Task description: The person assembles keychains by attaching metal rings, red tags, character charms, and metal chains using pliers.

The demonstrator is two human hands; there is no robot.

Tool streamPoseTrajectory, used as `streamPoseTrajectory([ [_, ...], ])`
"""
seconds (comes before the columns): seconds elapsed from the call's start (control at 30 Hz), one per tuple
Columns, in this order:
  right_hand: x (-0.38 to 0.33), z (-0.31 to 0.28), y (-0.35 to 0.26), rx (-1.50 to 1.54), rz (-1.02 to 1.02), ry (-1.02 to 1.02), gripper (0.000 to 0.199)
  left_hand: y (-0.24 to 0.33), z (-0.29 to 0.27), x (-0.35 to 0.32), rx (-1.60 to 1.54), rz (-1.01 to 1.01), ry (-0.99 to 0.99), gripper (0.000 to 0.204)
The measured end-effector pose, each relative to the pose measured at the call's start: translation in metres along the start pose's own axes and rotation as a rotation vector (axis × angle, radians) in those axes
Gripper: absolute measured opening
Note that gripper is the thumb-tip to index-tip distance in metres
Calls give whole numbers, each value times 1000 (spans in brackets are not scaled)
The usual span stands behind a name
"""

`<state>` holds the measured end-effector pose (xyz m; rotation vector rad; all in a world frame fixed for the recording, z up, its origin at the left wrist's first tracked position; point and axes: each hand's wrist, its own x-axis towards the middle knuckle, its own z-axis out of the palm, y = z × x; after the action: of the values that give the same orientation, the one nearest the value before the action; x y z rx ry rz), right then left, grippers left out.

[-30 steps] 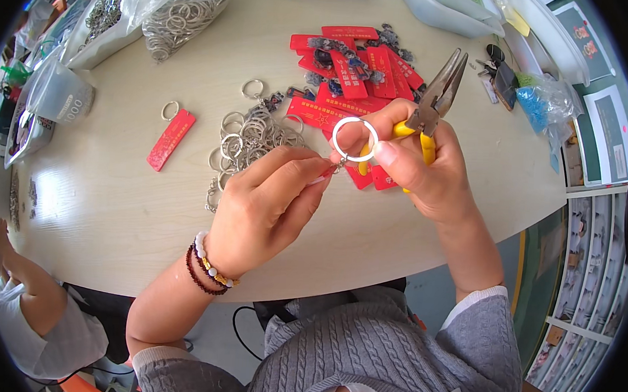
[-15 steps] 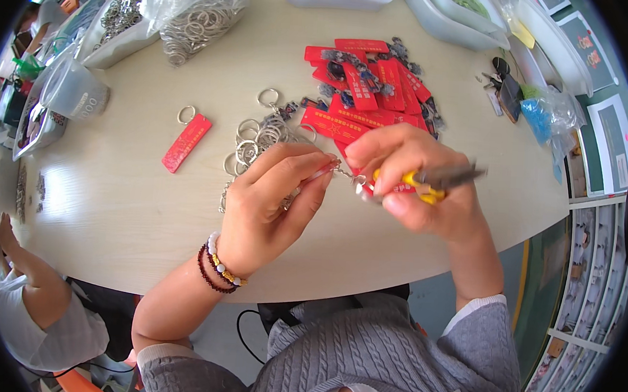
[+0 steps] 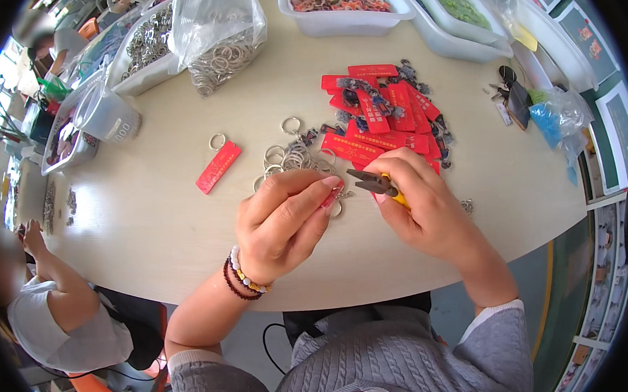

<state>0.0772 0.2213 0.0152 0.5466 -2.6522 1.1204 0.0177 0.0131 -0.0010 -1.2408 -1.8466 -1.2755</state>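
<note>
Red tag [image 3: 336,193] is located above the table [image 3: 146,240], pinched between the thumb and fingertips of the left hand [image 3: 281,223], which cover most of it. A metal ring [image 3: 337,210] shows just below; whether it is joined to the tag cannot be determined. The right hand [image 3: 432,212] is wrapped around the yellow-handled pliers [image 3: 381,184], whose jaws stand slightly parted, directed toward the tag and apart from it. Progress, as judged: the held piece appears incomplete. One red strip [image 3: 219,167] with a key ring [image 3: 218,135] at its end lies alone to the left and appears assembled. Beyond the hands lie a heap of key rings [image 3: 298,157] and a larger heap of red strips [image 3: 405,108] with dark charms, seemingly outstanding, though connections within either heap cannot be verified. A clear bag of rings [image 3: 225,54] stands farther off.
</note>
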Motion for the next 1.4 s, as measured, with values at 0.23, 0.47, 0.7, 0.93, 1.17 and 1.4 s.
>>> streamPoseTrajectory([
  [0.23, 1, 2, -7, -101, -97, 46, 33, 0, 1, 0, 35, 24, -32, 29],
  [0.47, -2, 4, -8, -335, -159, 104, 36, -1, 1, -1, 74, 57, -62, 28],
  [0.7, -3, 7, -9, -411, -142, 76, 27, 0, 3, -2, 128, 62, -78, 25],
  [0.93, -5, 10, -3, -330, -126, 103, 22, 0, 3, -3, 151, 46, -83, 25],
  [1.17, -1, -7, 0, 66, -2, 70, 20, 5, 4, -1, 136, 12, -82, 27],
  [1.4, -20, -67, 24, -50, 291, 212, 12, -7, -14, -1, 311, -99, -116, 24],
])
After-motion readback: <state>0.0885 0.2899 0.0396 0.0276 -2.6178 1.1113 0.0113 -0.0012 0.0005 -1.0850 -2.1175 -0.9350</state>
